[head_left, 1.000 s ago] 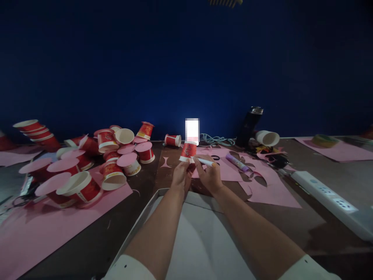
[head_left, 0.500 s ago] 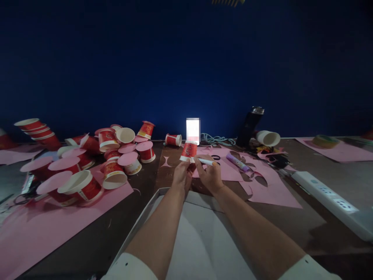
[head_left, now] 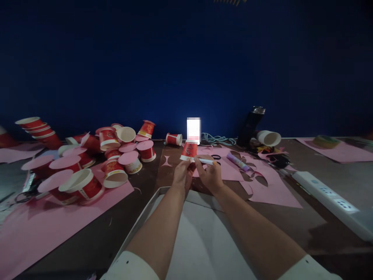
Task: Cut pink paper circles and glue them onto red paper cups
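Near the middle, my left hand [head_left: 181, 174] is closed on a red paper cup [head_left: 190, 150] with a white rim at its lower end. My right hand [head_left: 210, 175] grips a white pen-like stick [head_left: 205, 161], its left end close to the cup's lower rim; whether they touch cannot be made out. Behind the cup stands a bright lit rectangle [head_left: 193, 129]. Dark scissor handles [head_left: 216, 157] and a purple tube [head_left: 237, 161] lie on pink paper to the right of my right hand.
Many red cups, several with pink discs [head_left: 128, 158], crowd the left. A grey open box [head_left: 201, 241] lies beneath my forearms. A black bottle [head_left: 250, 124], a cup on its side [head_left: 268, 138] and a white power strip [head_left: 329, 202] are on the right.
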`<state>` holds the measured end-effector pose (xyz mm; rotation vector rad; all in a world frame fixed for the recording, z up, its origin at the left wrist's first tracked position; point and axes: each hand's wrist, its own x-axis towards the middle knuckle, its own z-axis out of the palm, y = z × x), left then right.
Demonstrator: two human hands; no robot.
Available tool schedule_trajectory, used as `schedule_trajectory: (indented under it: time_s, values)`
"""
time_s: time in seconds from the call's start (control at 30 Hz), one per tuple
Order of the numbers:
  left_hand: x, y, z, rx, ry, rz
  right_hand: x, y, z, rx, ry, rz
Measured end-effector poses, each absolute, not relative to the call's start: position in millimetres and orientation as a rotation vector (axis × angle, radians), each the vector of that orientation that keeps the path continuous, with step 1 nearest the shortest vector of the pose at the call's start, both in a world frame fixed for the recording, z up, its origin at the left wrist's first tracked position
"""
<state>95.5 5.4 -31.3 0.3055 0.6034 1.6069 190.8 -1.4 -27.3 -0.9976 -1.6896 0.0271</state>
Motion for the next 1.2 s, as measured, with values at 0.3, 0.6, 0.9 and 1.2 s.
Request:
schedule_trajectory:
  time_s: [0.3,0.6,0.9,1.2]
  values:
    - [95.3,6.5,-30.3,0.261,0.63,1.603,190.4,-2.3,-27.7,-1.006,-1.702,0.029]
    - [93.1,7.5,-30.1,0.266,0.634,1.586,189.6,-2.4,-28.0,-1.065,-1.701,0.065]
    - [90.3,6.8,-29.2,0.161,0.644,1.532,190.5,-3.1,-26.6,-0.992,-1.65,0.063]
    - [88.7,5.4,-25.8,0.086,0.726,1.482,194.1,-2.0,-23.8,-0.975,-1.62,0.047]
